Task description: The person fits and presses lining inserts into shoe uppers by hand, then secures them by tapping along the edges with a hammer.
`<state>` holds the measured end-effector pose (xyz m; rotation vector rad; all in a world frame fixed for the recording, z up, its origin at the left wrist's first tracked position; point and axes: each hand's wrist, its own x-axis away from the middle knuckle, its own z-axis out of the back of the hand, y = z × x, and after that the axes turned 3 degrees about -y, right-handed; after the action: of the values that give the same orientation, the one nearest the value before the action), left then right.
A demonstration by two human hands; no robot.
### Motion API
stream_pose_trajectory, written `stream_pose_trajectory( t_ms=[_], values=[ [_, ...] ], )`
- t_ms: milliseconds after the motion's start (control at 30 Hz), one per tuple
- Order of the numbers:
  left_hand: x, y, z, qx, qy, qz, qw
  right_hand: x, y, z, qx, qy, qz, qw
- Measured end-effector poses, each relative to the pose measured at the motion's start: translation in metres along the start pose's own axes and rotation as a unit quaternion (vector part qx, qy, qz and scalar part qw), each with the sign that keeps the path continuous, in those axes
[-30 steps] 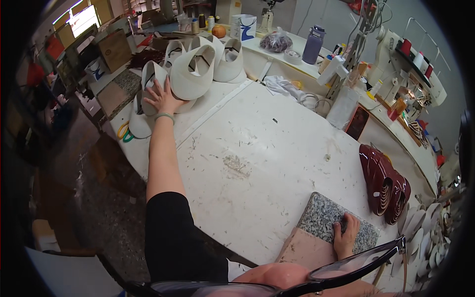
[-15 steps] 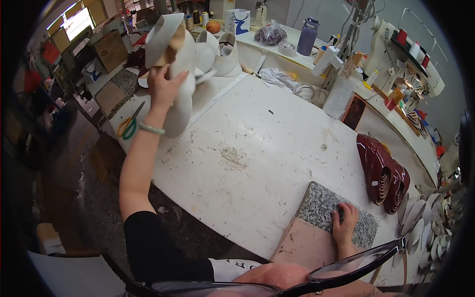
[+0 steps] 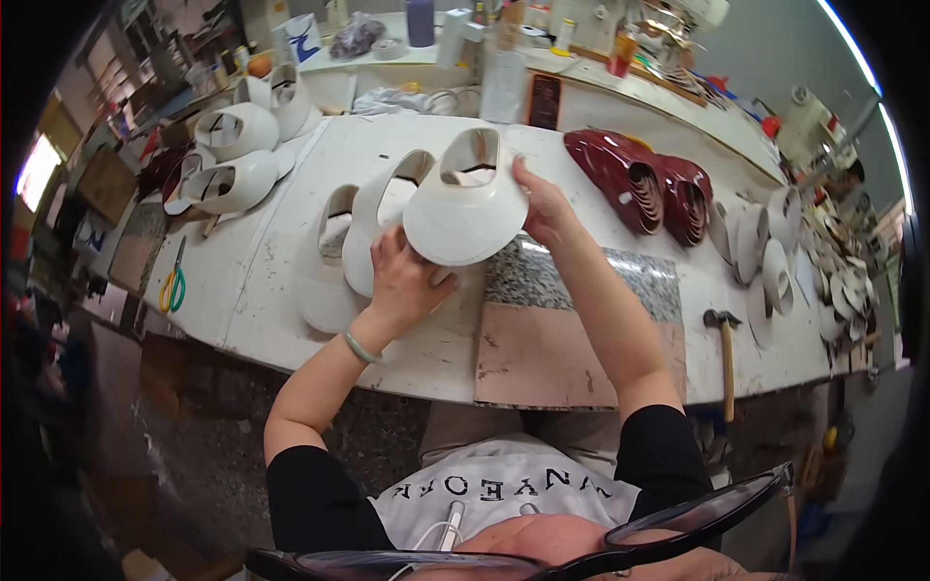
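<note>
A white shoe upper (image 3: 463, 225), rounded at the toe with an opening at its top, is held tilted above the table between both my hands. My left hand (image 3: 405, 283) has its fingers closed at the lower left edge of that piece. From the other side, my right hand (image 3: 544, 201) pinches the right edge, thumb on top. Directly left of it, a second white upper (image 3: 360, 259) and a third white upper (image 3: 325, 290) stand in a row, partly overlapping. Whether my left fingers also touch the second one I cannot tell.
A granite slab (image 3: 630, 279) adjoins a pinkish board (image 3: 542, 356) in front of me. Glossy burgundy uppers (image 3: 610, 174) and a hammer (image 3: 727, 363) lie to the right. At left are scissors (image 3: 174, 283) and more white uppers (image 3: 237, 179). A phone (image 3: 544, 102) leans at the back.
My left hand has brought white uppers from the far left to the middle. My right hand has left the granite slab and now grips one upper. The view has turned right.
</note>
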<state>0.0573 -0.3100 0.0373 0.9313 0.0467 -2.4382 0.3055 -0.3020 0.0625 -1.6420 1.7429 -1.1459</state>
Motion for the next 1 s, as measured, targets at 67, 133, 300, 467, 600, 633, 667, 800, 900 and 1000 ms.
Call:
stream_pose_trajectory(
  t_ms=[67,133,300,467,600,633,667,800,900,1000],
  values=[
    [0.004,0.014,-0.003,0.04,-0.009,-0.035,0.999,-0.014,0.016,0.033,-0.129,-0.017,-0.033,0.991],
    [0.011,0.014,0.0,0.032,-0.028,-0.027,0.999,0.008,0.007,0.021,-0.134,0.037,-0.026,0.99],
    [-0.011,-0.022,0.019,-0.057,-0.094,-0.006,0.994,0.06,-0.04,0.048,-0.127,-0.036,0.153,0.979],
    [-0.077,-0.014,0.042,-0.011,-0.302,0.021,0.953,0.105,-0.066,0.059,-0.135,-0.217,0.226,0.94],
    [-0.123,0.001,0.027,0.34,-0.411,0.125,0.836,0.134,-0.062,0.095,-0.034,-0.255,0.207,0.944],
    [-0.128,-0.001,0.012,0.306,-0.344,0.099,0.882,0.146,-0.064,0.095,-0.008,-0.264,0.175,0.948],
    [-0.13,0.003,-0.008,0.335,-0.314,0.053,0.887,0.15,-0.061,0.097,0.002,-0.261,0.165,0.951],
    [-0.129,0.069,-0.077,0.421,-0.369,-0.004,0.829,0.171,-0.061,0.107,0.0,-0.264,0.172,0.949],
    [-0.116,0.109,-0.102,0.418,-0.418,0.003,0.806,0.188,-0.063,0.11,0.011,-0.255,0.176,0.951],
    [-0.114,0.103,-0.122,0.303,-0.324,-0.045,0.895,0.222,-0.068,0.113,0.044,-0.222,0.18,0.957]
  ],
)
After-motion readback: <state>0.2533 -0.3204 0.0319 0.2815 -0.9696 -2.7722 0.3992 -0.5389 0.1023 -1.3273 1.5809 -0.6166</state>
